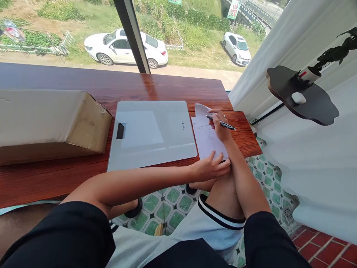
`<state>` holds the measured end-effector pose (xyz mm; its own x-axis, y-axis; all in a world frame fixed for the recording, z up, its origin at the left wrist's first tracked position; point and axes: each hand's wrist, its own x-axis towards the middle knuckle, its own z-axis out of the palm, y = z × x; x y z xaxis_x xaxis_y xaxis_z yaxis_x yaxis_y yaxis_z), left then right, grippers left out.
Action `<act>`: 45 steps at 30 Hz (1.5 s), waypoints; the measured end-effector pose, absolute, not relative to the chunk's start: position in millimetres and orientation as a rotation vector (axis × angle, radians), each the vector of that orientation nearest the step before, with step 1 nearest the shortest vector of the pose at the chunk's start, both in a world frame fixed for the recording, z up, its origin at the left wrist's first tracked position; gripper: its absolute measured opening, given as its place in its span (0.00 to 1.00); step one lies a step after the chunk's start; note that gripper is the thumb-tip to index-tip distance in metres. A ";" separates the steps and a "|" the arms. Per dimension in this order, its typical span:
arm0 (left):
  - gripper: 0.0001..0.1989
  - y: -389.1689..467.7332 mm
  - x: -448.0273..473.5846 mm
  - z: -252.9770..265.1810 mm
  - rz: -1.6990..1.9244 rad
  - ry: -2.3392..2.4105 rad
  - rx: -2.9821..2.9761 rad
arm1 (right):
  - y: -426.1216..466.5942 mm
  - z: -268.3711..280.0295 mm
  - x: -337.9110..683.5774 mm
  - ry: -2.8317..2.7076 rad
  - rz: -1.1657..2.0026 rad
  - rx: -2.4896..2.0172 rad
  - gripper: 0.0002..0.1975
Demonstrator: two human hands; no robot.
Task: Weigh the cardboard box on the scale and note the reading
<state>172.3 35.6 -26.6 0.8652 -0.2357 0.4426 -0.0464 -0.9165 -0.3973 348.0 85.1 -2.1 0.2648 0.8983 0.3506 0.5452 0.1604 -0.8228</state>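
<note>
A notepad with white pages lies near the right end of the wooden table, with small marks across its upper part. Its top sheet curls up at the far edge, close to the fingers of my right hand. That hand is closed around a black pen, whose tip points left above the page. Whether its fingers also touch the curled sheet, I cannot tell. At the notepad's near edge rests my left hand, fingers stretched out and apart, touching the paper. My left forearm crosses in front of a light grey glass-like board.
A cardboard box stands on the left of the wooden table. To the right, a dark wavy-edged side table holds a potted plant and a white mouse-shaped object. White curtains hang beside the window.
</note>
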 end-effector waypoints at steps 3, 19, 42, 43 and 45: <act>0.15 33.0 173.1 -27.0 -0.721 0.189 -2.689 | 85.9 -7.6 348.1 -1.326 0.523 -1.553 0.12; 0.12 30.1 172.6 -27.0 -0.690 0.174 -2.790 | 87.3 -11.4 332.6 -1.349 0.464 -1.676 0.20; 0.11 29.3 171.4 -26.2 -0.703 0.166 -2.763 | 86.3 -12.2 332.0 -1.379 0.522 -1.684 0.17; 0.11 29.4 171.4 -26.0 -0.708 0.168 -2.764 | 86.1 -12.1 331.9 -1.371 0.524 -1.683 0.17; 0.11 29.4 171.4 -25.4 -0.708 0.166 -2.770 | 85.7 -11.4 331.7 -1.341 0.532 -1.699 0.18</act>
